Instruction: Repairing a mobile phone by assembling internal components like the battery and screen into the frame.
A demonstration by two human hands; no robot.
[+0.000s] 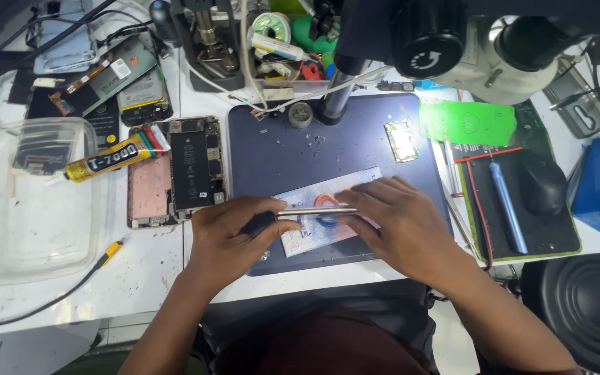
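Note:
My left hand (234, 235) and my right hand (401, 219) together hold a slim phone (317, 210) on its edge, over a dark blue work mat (328, 149). The left fingers pinch its left end, and the right fingers lie flat along its right end. Under the phone a printed paper card (314, 236) with red and blue marks rests on the mat. A small circuit board (401, 141) lies on the mat farther back.
An opened phone with its battery exposed (190, 163) lies left of the mat, beside a glue tube (109, 158) and a clear plastic box (32, 201). A microscope (467, 45) hangs overhead. A blue screwdriver (507, 205) and mouse (542, 184) rest at right.

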